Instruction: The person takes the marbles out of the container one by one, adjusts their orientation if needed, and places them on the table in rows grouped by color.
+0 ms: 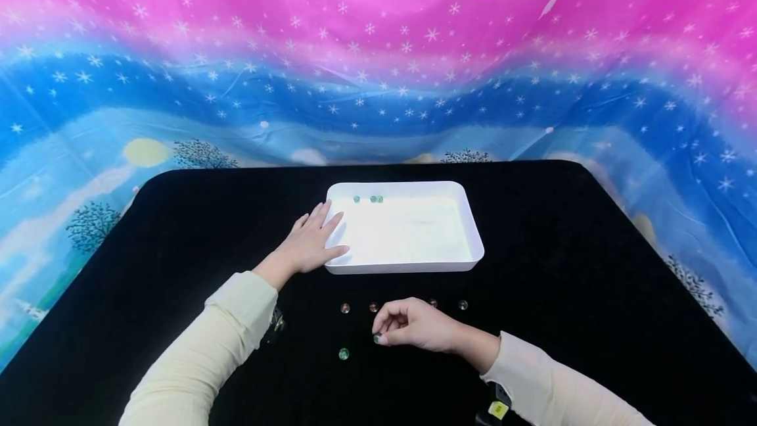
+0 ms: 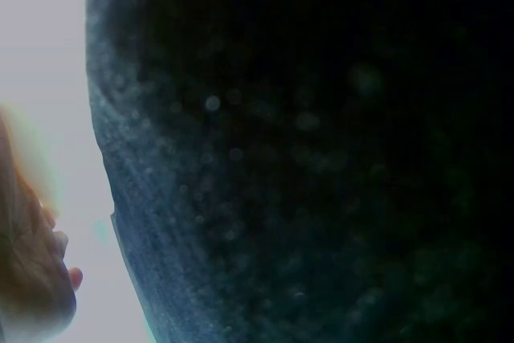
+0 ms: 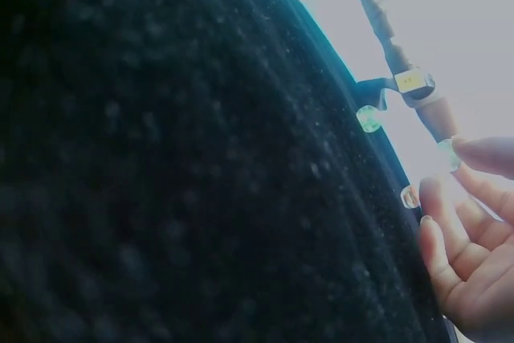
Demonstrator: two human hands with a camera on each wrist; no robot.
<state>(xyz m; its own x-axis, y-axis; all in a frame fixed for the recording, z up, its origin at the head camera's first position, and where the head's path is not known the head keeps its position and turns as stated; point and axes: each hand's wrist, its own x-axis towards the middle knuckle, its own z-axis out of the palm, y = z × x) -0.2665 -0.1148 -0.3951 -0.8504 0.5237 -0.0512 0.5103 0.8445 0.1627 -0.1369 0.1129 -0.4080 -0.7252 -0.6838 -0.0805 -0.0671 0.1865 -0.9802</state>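
Between fingers [image 3: 482,188], a greenish marble [image 3: 448,155].

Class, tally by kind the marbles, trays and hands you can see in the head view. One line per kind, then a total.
Marbles: 9
Trays: 1
Hands: 2
Total visible: 12

The left hand [image 1: 309,240] touches the left side of a white tray [image 1: 408,268] holding three marbles [image 1: 357,199]; the right hand [image 1: 421,326] pinches one marble [image 1: 377,339] near loose marbles [image 1: 344,354] on the black desk [image 1: 562,268].
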